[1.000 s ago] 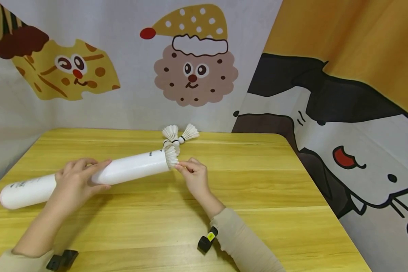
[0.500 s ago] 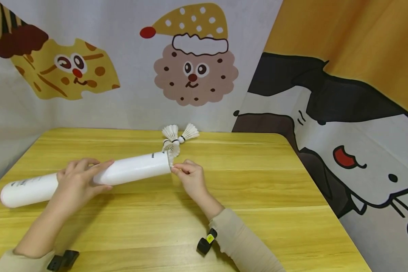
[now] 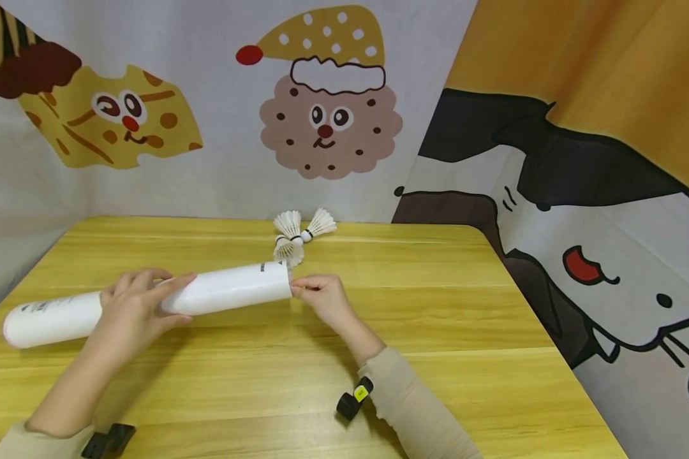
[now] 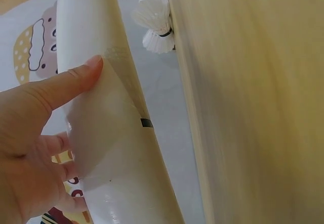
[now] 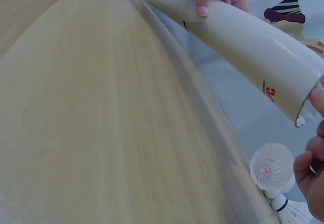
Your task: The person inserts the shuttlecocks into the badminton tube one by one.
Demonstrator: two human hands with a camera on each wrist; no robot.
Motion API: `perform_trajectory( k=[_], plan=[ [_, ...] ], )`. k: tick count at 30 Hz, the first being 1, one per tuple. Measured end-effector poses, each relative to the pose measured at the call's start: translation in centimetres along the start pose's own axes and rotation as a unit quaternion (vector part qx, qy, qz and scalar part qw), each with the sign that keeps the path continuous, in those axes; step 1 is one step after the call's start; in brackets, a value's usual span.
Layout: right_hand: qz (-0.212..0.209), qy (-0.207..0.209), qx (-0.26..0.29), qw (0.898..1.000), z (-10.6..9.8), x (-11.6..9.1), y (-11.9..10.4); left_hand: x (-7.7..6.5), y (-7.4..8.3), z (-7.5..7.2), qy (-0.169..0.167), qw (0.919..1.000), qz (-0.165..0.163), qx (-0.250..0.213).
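Observation:
A long white shuttlecock tube (image 3: 235, 290) lies slantwise across the head view, its mouth at the right. My left hand (image 3: 129, 309) grips it around the middle; in the left wrist view the thumb (image 4: 76, 82) lies along one side and the fingers reach round the other. My right hand (image 3: 324, 296) is at the mouth, thumb and forefinger close together at the rim. One fingertip (image 5: 318, 98) reaches into the mouth in the right wrist view, with other fingers curled below. The shuttlecock inside is hidden, and I cannot tell whether the fingertips still pinch it.
Three white shuttlecocks (image 3: 289, 222) lie clustered behind the tube's mouth near the table's back edge. The yellow wood-grain table (image 3: 436, 319) ends at a cartoon-printed curtain (image 3: 218, 172). A black wrist device (image 3: 353, 398) sits by the right cuff.
The shuttlecock skirt that stuck out of the tube's mouth has gone inside, pushed leftward by the right hand. The tube's mouth end has dropped slightly and moved right. The left hand keeps its grip.

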State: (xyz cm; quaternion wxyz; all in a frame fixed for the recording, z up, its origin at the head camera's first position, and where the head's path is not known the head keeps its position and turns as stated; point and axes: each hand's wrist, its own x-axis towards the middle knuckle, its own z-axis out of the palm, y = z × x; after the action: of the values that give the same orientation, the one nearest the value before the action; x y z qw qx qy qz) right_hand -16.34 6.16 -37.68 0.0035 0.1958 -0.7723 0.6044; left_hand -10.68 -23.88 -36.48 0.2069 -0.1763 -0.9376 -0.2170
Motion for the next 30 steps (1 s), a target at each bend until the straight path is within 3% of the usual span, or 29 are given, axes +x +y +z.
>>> perform_trajectory(
  k=[6,30],
  plan=[
    [0.05,-0.035,0.004,0.998,0.03,0.32,0.0,-0.01,0.15,0.11,-0.002,0.9999,0.014,0.003],
    [0.032,-0.056,0.015,0.998,0.06,0.18,0.5,-0.12,-0.07,0.08,-0.042,0.999,-0.011,0.002]
  ],
)
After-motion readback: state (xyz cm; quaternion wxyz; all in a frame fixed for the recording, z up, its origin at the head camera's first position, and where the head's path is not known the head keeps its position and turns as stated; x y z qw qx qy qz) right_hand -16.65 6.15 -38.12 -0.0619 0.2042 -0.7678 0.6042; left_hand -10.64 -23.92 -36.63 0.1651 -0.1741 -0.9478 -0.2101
